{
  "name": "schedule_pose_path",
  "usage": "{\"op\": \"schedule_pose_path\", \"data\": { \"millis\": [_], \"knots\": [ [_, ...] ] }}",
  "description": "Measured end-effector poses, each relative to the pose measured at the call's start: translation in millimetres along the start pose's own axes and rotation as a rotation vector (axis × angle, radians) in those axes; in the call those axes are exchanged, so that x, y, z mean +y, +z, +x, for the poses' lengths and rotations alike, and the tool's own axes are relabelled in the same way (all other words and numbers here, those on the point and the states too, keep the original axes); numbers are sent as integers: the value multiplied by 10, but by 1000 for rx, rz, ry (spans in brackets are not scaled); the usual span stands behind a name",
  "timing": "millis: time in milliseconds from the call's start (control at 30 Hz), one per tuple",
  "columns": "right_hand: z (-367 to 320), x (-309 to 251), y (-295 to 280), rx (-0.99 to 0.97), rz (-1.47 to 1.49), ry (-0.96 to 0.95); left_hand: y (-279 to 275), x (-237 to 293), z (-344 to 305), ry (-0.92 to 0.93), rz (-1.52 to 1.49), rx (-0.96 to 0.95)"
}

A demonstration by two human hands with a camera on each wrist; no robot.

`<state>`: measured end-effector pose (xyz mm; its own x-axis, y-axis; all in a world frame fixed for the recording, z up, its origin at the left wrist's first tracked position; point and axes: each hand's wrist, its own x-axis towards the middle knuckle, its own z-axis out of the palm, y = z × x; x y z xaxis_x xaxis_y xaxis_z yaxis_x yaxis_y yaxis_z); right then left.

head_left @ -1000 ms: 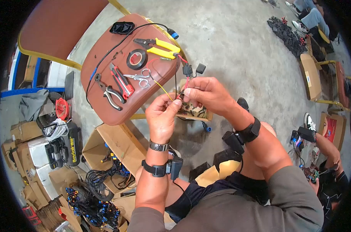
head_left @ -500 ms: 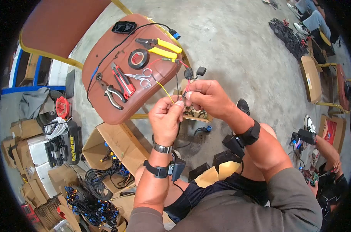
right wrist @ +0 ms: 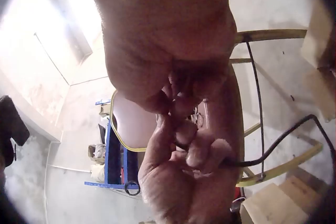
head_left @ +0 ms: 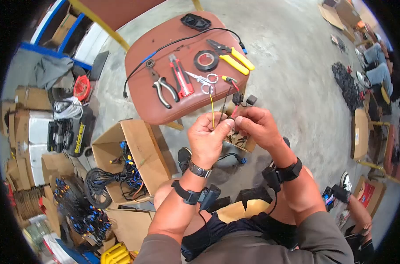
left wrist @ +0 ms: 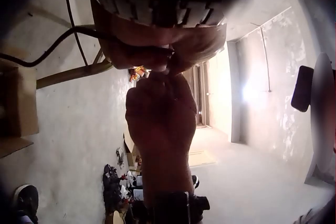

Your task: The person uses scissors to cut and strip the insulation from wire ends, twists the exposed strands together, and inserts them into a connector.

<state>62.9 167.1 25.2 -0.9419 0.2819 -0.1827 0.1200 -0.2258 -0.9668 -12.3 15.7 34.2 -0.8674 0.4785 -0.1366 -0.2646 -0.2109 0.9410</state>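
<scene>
In the head view my left hand (head_left: 211, 136) pinches thin wires between thumb and forefinger, among them a yellow wire (head_left: 212, 105). My right hand (head_left: 261, 127) is beside it, thumb and fingers pinching the wires at the lower end of a red wire (head_left: 234, 111). That red wire leads up to a black fuse holder (head_left: 238, 97) with its cap hanging open. The fingertips of both hands nearly meet and hide the wire ends. From my left hand a black cable (right wrist: 283, 139) trails away in the right wrist view.
A brown chair seat (head_left: 143, 105) bears pliers (head_left: 165, 91), a utility knife (head_left: 181, 79), scissors (head_left: 203, 79), black tape (head_left: 206, 60) and yellow-handled wire strippers (head_left: 234, 61). Under my hands stands a small box (head_left: 248, 145) of scraps. Left is a cardboard box (head_left: 140, 145) with cables.
The head view has turned, shifting the chair and tools to the right in the picture. Both hands keep pinching the wires, fingertips close together.
</scene>
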Motion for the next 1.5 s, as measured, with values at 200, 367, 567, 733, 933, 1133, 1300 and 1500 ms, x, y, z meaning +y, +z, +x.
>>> {"op": "schedule_pose_path", "data": {
  "millis": [200, 367, 567, 733, 933, 1133, 1300, 1500],
  "knots": [
    [109, 109, 203, 46, -160, 58, -313, 266, 7, -3, -42, 103],
    [164, 244, 343, 58, -234, 74, -556, 386, -2, 53, -131, 162],
    [171, 290, 420, 38, -279, 47, -705, 427, 9, 130, -184, 192],
    [130, 320, 453, 9, -291, 2, -725, 556, -20, 48, -217, 216],
    [61, 146, 520, 10, -316, 11, -737, 534, -15, 44, -241, 233],
    [40, 51, 551, 25, -381, -30, -805, 472, 40, 33, -286, 223],
    [13, 36, 523, 26, -392, 13, -766, 487, 58, 66, -305, 198],
    [-16, 20, 540, 37, -467, -28, -733, 461, 43, 53, -257, 191]
  ]
}}
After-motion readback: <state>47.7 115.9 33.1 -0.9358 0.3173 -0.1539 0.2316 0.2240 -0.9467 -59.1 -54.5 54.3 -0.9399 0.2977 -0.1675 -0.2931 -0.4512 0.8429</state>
